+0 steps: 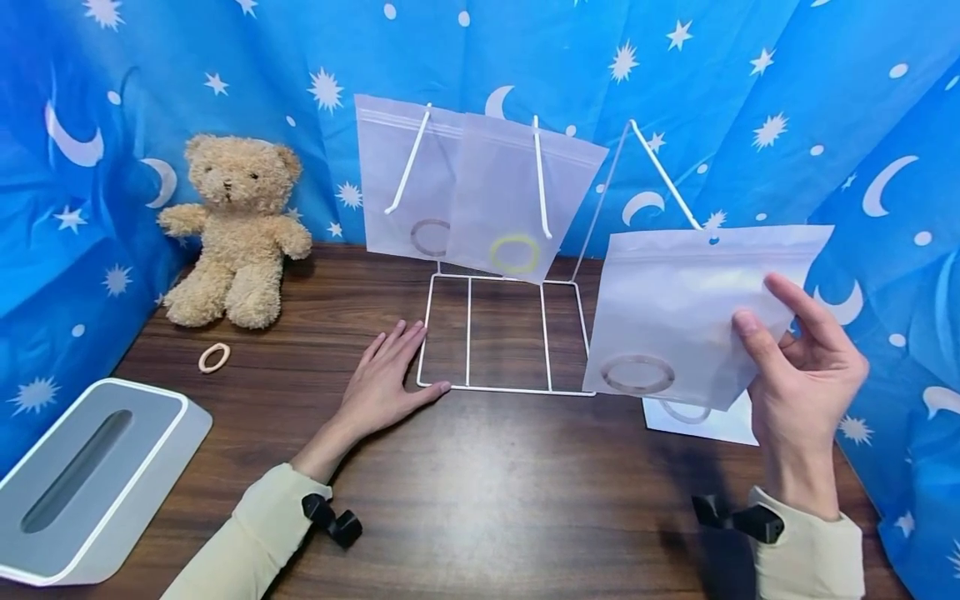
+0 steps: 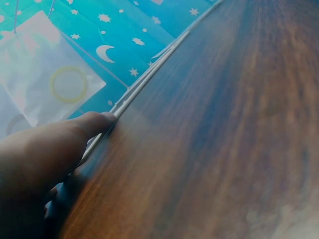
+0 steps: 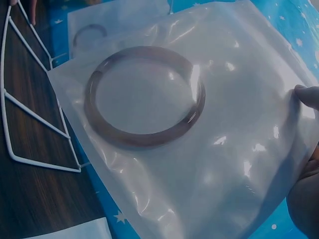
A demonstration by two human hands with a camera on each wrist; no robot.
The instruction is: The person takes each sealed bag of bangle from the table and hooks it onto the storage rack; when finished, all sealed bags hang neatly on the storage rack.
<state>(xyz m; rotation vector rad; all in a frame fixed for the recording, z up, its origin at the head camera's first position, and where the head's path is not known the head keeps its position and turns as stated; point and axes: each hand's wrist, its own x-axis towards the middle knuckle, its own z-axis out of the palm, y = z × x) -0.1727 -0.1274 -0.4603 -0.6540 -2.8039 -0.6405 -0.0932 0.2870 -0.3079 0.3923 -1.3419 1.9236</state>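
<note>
My right hand (image 1: 810,375) pinches the right side of a frosted zip bag (image 1: 675,308) between thumb and fingers. A brown bangle (image 3: 144,141) shows through that bag in the right wrist view. In the head view the hole in the bag's top edge lies right by the tip of the right hook (image 1: 667,175); whether the hook passes through it I cannot tell. My left hand (image 1: 382,375) rests, fingers extended, at the left front corner of the white wire rack (image 1: 506,389). Two bags (image 1: 397,183) hang on its other hooks, one showing a yellow-green bangle (image 1: 513,271).
On the table beneath the held bag lies another white bag (image 1: 731,427) with a ring outline. A teddy bear (image 1: 243,217), a small beige ring (image 1: 212,370) and a grey tissue box (image 1: 161,492) are at the left. A blue star-patterned curtain (image 1: 570,50) closes off the back and sides.
</note>
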